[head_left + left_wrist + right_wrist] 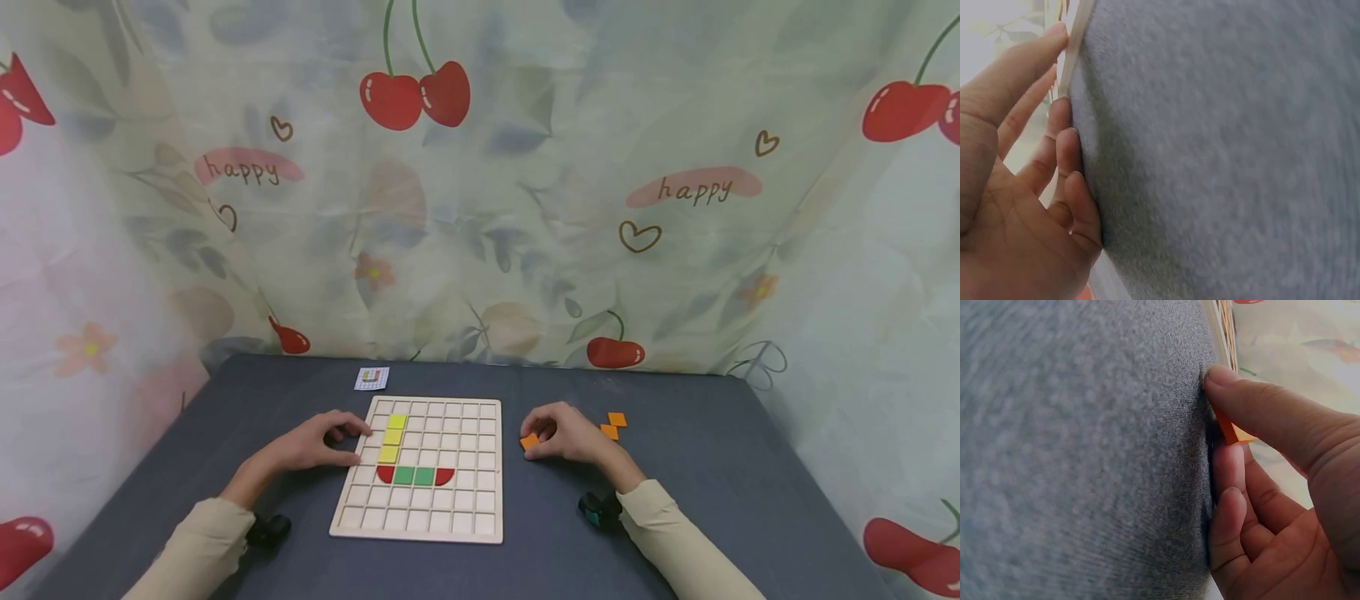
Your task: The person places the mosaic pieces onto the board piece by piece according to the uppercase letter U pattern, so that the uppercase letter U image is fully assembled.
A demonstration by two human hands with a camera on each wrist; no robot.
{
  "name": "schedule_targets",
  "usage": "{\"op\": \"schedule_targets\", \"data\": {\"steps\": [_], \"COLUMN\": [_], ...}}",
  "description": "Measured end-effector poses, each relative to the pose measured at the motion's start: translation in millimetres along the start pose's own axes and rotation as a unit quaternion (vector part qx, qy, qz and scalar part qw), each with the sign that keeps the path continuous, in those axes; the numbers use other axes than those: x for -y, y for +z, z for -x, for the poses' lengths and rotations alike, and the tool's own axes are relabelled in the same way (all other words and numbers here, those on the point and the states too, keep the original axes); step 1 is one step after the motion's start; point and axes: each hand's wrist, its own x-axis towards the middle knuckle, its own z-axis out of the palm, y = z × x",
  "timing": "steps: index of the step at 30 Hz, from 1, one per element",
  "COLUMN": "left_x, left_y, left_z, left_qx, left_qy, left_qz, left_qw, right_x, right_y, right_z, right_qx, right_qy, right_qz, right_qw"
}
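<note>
A pale wooden grid board [420, 523] lies on the table in the head view. On it a column of yellow square tiles [392, 437] stands above a row with two green squares [414, 476] between red curved-edge tiles [445, 477]. My left hand [315, 442] rests at the board's left edge, thumb and fingertips touching it, fingers loosely bent. Right of the board, my right hand [572, 433] pinches an orange square tile [530, 442] low over the cloth. The right wrist view shows the thumb over this orange tile [1235, 433]; part of it is hidden.
Two more orange tiles [617, 419] lie just beyond my right hand. A small printed card [372, 378] with a coloured pattern lies behind the board. Dark grey cloth covers the table [540, 533]; a cherry-print curtain [510, 208] hangs behind and at both sides.
</note>
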Motion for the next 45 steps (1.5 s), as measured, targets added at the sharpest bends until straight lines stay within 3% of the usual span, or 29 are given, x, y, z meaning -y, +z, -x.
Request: {"op": "schedule_targets", "data": {"steps": [12,17,21,35,45], "left_x": [1.8,-2.6,-4.0,-3.1,-3.3], "left_y": [1.1,-1.3,-1.9,1.5,1.6], "left_z": [-5.0,-7.1,-9.0,-10.7,-10.0], "left_qx": [-0.005,-0.007,-0.011,-0.021,-0.017], "left_qy": [-0.022,-0.001,-0.002,-0.045,-0.055], "left_qz": [0.003,-0.001,0.007,0.033,0.044], "left_qw": [0.9997,1.0,0.9999,0.9982,0.9974], "right_x": [-5,-6,-7,-4,3], "right_y": [-1,-2,-3,-3,1], "right_z": [0.2,0.4,-0.4,-0.5,0.1], "right_qx": [0.004,0.001,-0.004,-0.02,-0.033], "right_qy": [-0.025,-0.03,-0.032,0.001,0.006], "right_qz": [-0.044,-0.053,-0.058,-0.107,-0.144], "right_qw": [0.9987,0.9982,0.9978,0.994,0.9889]}}
